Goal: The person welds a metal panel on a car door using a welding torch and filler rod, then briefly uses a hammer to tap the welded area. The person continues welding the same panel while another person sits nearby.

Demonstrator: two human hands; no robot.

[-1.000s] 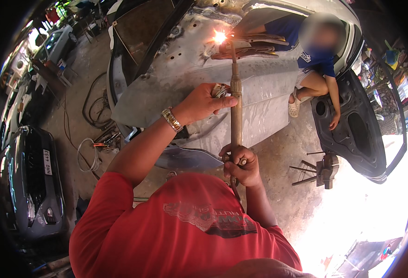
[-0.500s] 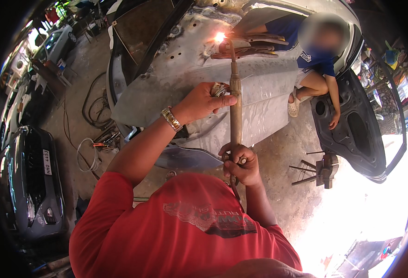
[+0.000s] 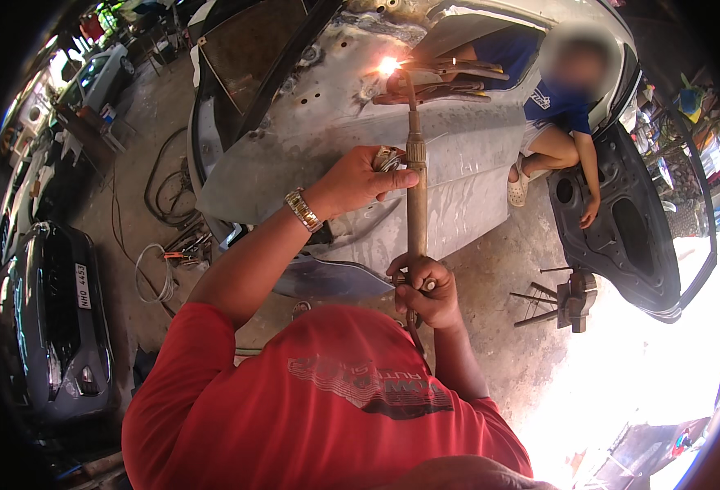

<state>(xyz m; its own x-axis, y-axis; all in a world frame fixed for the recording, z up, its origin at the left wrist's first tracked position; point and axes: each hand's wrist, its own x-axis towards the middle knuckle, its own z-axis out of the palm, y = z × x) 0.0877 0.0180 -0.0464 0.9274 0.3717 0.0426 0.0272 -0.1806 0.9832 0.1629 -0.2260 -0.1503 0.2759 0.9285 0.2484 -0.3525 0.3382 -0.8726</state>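
Note:
My right hand (image 3: 431, 292) is closed around the lower end of a brass gas welding torch (image 3: 416, 212), by its valve knobs. The torch points away from me, its thin nozzle ending in a bright orange-white flame (image 3: 389, 65) at the bare metal of a car body (image 3: 335, 90). My left hand (image 3: 358, 178), with a gold and silver watch at the wrist, pinches a small silvery metal piece (image 3: 387, 158) that I cannot name for certain. Its thumb rests against the torch barrel. Rusty long-handled plier-like tools (image 3: 450, 95) lie on the bodywork just right of the flame.
A person in a blue shirt (image 3: 560, 106) sits at the car's opening on the right, an arm hanging down. Beyond leans a dark door panel (image 3: 621, 220). A metal stand (image 3: 574, 302) is on the floor. At left lie hoses (image 3: 160, 192) and a black bumper (image 3: 57, 327).
Both hands and the torch hold nearly the same place, with the flame still burning at the same spot. The seated person's head has shifted slightly to the right.

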